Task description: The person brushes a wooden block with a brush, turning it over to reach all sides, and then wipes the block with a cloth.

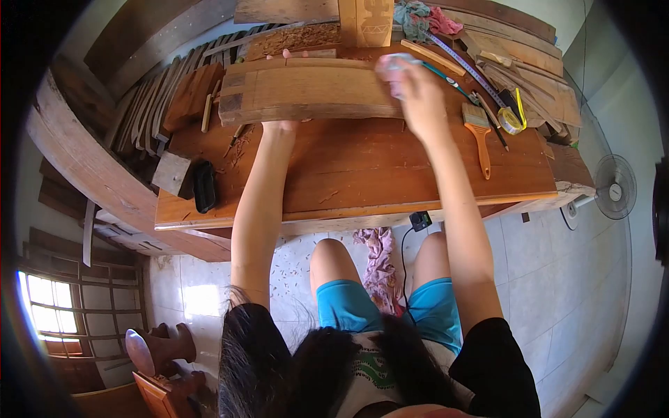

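L hand [281, 127] is clamped round plank [306, 90], edge to edge. At R end pale pad [391, 66] is pressed by blurred R hand [420, 101], grip unclear. Toward front edge bench [362, 174] is seen bare.

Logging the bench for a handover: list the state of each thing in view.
wooden board: on the bench, held by the left hand.
pale object: blurred, gripped in the right hand, on the board.
paintbrush: lying flat, untouched.
tape measure: tape pulled out.
fan: cannot tell if running.
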A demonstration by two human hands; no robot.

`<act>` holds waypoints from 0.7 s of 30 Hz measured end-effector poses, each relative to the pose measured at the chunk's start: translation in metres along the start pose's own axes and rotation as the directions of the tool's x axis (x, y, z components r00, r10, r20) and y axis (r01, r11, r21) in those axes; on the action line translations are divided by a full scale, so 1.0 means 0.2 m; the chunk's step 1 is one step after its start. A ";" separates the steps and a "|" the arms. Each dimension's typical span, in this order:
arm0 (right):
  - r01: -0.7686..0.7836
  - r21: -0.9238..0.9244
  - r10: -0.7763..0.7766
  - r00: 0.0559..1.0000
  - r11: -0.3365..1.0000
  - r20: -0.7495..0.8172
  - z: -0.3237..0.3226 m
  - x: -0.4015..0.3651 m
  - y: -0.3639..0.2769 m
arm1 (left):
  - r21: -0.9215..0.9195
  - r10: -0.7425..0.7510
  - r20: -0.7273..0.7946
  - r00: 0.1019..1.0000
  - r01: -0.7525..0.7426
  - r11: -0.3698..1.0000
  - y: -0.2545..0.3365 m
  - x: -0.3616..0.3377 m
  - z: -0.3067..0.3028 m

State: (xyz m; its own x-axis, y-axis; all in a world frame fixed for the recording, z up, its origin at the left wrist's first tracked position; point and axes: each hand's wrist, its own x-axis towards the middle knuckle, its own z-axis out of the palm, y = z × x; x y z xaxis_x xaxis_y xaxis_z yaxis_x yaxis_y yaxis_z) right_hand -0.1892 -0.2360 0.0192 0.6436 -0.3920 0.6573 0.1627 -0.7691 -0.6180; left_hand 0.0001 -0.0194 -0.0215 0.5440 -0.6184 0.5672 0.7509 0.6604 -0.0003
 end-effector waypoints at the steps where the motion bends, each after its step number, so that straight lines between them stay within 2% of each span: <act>1: -0.154 0.052 0.147 0.981 0.987 0.127 0.11 -0.03 -0.11 | 0.115 0.027 0.041 0.999 -0.032 0.993 -0.02 0.01 -0.01; 2: 0.300 -0.413 -0.298 0.952 0.860 0.070 0.22 -0.04 -0.10 | 0.305 0.135 -0.077 0.988 -0.106 0.947 -0.06 0.01 0.03; 4: 0.285 -0.313 -0.261 0.958 0.906 0.118 0.29 -0.06 -0.33 | 0.658 0.395 -0.232 0.889 -0.155 0.736 -0.18 0.03 0.17; 5: 0.290 -0.269 -0.239 0.949 0.918 0.207 0.32 -0.06 -0.42 | 0.611 0.435 -0.042 0.899 -0.322 0.723 -0.26 0.04 0.10; 6: 0.326 -0.177 -0.274 0.924 0.928 0.268 0.34 -0.06 -0.50 | 0.530 0.475 0.146 0.868 -0.474 0.703 -0.36 0.04 -0.03; 7: 0.354 -0.082 -0.311 0.893 0.932 0.326 0.36 -0.06 -0.54 | 0.420 0.513 0.322 0.796 -0.605 0.676 -0.47 0.05 -0.10; 8: 0.429 -0.047 -0.396 0.866 0.902 0.306 0.39 -0.05 -0.55 | 0.280 0.682 0.310 0.662 -0.749 0.600 -0.68 0.05 0.20; 10: 0.567 0.015 -0.551 0.794 0.824 0.257 0.43 -0.05 -0.54 | -0.171 0.716 0.331 0.615 -0.707 0.686 -0.73 0.06 0.20; 11: 0.549 -0.035 -0.518 0.805 0.835 0.289 0.40 -0.06 -0.53 | -0.388 0.736 0.332 0.590 -0.625 0.677 -0.74 0.06 0.19; 12: 0.535 -0.085 -0.486 0.814 0.841 0.319 0.33 -0.06 -0.49 | 0.189 0.703 0.337 0.626 -0.777 0.601 -0.72 0.06 0.10; 13: 0.523 -0.133 -0.454 0.820 0.842 0.347 0.26 -0.06 -0.45 | 0.441 0.440 0.177 0.880 -0.471 0.764 -0.35 0.05 0.01; 14: 0.492 -0.077 -0.451 0.842 0.867 0.297 0.24 -0.05 -0.32 | 0.611 0.107 -0.011 0.994 -0.077 0.788 0.01 0.05 -0.06; 15: 0.437 -0.204 -0.391 0.891 0.876 0.231 0.18 -0.07 -0.25 | 0.410 0.079 0.113 0.990 -0.119 0.904 -0.07 0.04 0.02; 16: 0.326 -0.206 -0.271 0.928 0.923 0.256 0.09 -0.06 -0.19 | 0.363 0.065 0.112 0.992 -0.102 0.926 -0.08 0.03 0.03; 17: 0.259 -0.313 -0.193 0.955 0.914 0.227 0.04 -0.05 -0.09 | 0.316 0.049 0.114 0.992 -0.083 0.945 -0.08 0.04 0.04; 18: 0.053 -0.427 0.008 0.990 0.903 0.140 -0.02 -0.06 0.00 | 0.270 0.030 0.117 0.993 -0.061 0.961 -0.08 0.04 0.05; 19: -0.099 -0.419 0.174 0.974 0.903 0.144 -0.08 -0.05 0.01 | 0.312 0.047 0.114 0.992 -0.081 0.947 -0.09 0.05 0.07; 21: -0.324 -0.304 0.363 0.928 0.896 0.082 -0.13 -0.05 0.01 | 0.393 0.088 0.118 0.989 -0.127 0.911 -0.10 0.05 0.10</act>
State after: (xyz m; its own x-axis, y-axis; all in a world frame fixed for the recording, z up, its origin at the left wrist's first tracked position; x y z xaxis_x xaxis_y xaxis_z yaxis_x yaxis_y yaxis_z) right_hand -0.2144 -0.2460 0.0218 0.7178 -0.6019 0.3500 -0.2904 -0.7157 -0.6352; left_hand -0.0163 -0.0307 0.0002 0.5600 -0.5036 0.6578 0.4674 0.8477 0.2511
